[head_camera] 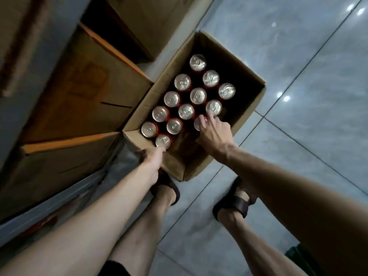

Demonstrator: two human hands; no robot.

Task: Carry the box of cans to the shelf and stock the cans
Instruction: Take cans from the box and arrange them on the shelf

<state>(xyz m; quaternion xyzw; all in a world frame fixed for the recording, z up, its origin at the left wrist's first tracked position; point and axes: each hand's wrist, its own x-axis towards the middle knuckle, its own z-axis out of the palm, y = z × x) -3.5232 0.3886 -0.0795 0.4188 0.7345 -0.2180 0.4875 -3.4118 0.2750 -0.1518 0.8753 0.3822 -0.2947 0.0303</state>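
- Head view: open cardboard box (247,76) on tiled floor (318,56), cans (186,111) upright inside.
- Right hand (214,132) in box, fingers (211,117) closing around a can (197,123) under it, next can just beyond.
- Left hand (153,160) clamped on near box wall, one can touching its fingertips.
- Stacked cartons (83,92) left of left hand.

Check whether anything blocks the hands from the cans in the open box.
Nothing visible does. The box is open-topped; the right hand already rests on a can, and the left hand grips the near wall beside another can.
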